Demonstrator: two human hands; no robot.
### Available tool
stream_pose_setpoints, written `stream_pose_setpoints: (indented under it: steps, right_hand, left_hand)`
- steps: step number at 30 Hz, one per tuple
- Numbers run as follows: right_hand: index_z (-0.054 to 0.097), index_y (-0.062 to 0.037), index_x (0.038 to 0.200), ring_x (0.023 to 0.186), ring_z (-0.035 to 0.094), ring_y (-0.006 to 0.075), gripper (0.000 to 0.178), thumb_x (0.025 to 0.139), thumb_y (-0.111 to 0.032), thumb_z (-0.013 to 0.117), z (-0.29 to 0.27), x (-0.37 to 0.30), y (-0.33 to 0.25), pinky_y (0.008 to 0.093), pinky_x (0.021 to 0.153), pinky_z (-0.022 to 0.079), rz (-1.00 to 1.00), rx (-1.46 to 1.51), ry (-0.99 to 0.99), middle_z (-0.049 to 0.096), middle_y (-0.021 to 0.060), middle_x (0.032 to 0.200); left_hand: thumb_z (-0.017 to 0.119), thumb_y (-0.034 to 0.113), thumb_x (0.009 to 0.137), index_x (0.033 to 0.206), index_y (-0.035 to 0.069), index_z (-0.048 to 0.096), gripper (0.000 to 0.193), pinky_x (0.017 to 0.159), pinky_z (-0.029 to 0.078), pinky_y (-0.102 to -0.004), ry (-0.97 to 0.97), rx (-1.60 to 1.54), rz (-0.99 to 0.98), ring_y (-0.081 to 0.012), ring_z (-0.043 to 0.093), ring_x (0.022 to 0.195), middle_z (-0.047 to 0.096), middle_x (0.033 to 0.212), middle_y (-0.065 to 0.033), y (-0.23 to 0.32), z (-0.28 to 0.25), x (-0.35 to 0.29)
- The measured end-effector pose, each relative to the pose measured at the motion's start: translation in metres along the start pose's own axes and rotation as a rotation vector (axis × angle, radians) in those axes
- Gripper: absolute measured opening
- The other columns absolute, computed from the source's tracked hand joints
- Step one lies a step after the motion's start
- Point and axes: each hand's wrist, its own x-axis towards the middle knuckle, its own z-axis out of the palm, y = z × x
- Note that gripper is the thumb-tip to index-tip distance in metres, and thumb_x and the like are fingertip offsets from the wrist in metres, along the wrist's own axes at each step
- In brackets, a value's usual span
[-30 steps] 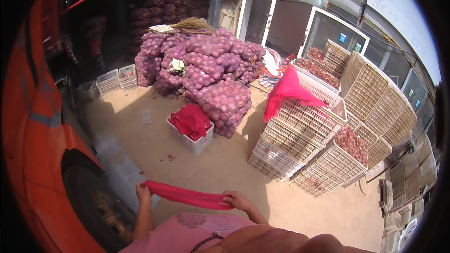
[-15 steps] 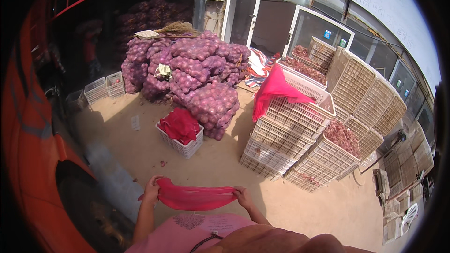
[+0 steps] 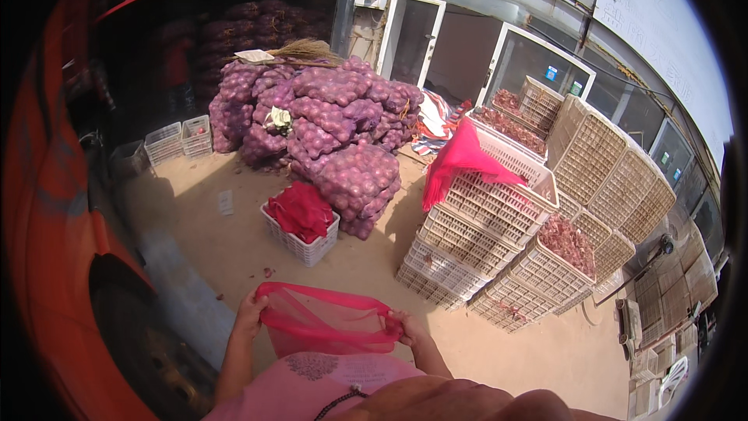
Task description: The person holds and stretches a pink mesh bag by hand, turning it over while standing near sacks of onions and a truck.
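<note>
A red mesh bag (image 3: 323, 320) is stretched sideways in front of my chest, its mouth spread apart and its thin netting see-through. My left hand (image 3: 251, 310) is closed on the bag's left edge. At the opposite edge, my right hand (image 3: 407, 327) grips the rim. Beyond the bag, a small white crate (image 3: 308, 252) on the ground holds a heap of folded red mesh bags (image 3: 299, 210). Behind that crate lie large net sacks of red onions (image 3: 354, 179) in a pile.
Stacked plastic crates (image 3: 460, 245) stand to the right, with a red mesh cloth (image 3: 467, 160) over the top one. Beside them a crate holds onion skins (image 3: 562, 245). An orange vehicle with a wheel (image 3: 156, 351) is close on my left. Two pale crates (image 3: 165, 144) sit farther back.
The mesh bag, a narrow folded band before, is now opened wider, with its mouth showing. Both hands stay at its two ends. The view has shifted slightly.
</note>
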Motion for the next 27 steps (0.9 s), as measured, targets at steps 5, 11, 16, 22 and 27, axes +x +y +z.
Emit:
stream_pose_setpoints:
  steps: [5,11,16,22,27]
  right_hand:
    - [0.056,-0.0013,0.106,0.062,0.055,0.0107,0.029,0.086,-0.021,0.062,0.04,-0.014,-0.003,0.0203,0.054,0.045,0.102,-0.311,-0.11,0.061,0.0048,0.082]
    - [0.053,-0.0052,0.114,0.064,0.054,0.0103,0.032,0.084,-0.01,0.061,0.055,-0.018,0.01,0.0235,0.057,0.047,0.175,-1.009,-0.139,0.06,0.0055,0.084]
    - [0.054,-0.0032,0.11,0.067,0.053,0.0099,0.024,0.086,-0.007,0.055,0.021,-0.004,0.026,0.0256,0.059,0.048,0.055,-1.121,0.279,0.06,0.0072,0.082]
    - [0.054,0.0,0.106,0.08,0.062,0.0196,0.022,0.085,0.0,0.047,0.004,-0.008,-0.002,0.035,0.077,0.053,-0.319,-0.089,0.555,0.062,0.0111,0.092]
    - [0.049,0.002,0.116,0.102,0.057,0.0259,0.034,0.083,-0.006,0.052,-0.013,-0.012,-0.019,0.0407,0.083,0.051,-0.213,0.424,0.144,0.057,0.015,0.109]
  left_hand:
    - [0.057,0.003,0.079,0.094,0.002,0.057,0.014,0.061,0.047,-0.0268,0.534,0.896,0.002,-0.0132,0.056,0.068,0.058,0.081,-0.0033,-0.018,-0.035,-0.011]
    - [0.048,-0.004,0.083,0.104,0.003,0.053,0.022,0.069,0.053,-0.0304,0.583,-0.12,-0.025,-0.0184,0.061,0.078,0.06,0.091,-0.008,-0.036,-0.053,-0.018]
    - [0.044,-0.004,0.087,0.108,0.001,0.055,0.024,0.074,0.053,-0.0306,0.367,-0.391,-0.072,-0.0191,0.062,0.083,0.062,0.096,-0.0091,-0.025,-0.026,-0.005]
    - [0.05,0.006,0.089,0.111,0.0,0.057,0.024,0.068,0.049,-0.0257,-0.18,0.532,-0.435,-0.0118,0.059,0.075,0.063,0.091,-0.0048,-0.001,0.003,-0.007]
    - [0.05,0.029,0.093,0.098,0.005,0.057,0.025,0.057,0.042,-0.0244,-0.221,-0.171,-0.463,-0.0084,0.046,0.056,0.056,0.074,0.002,0.006,0.03,-0.017]
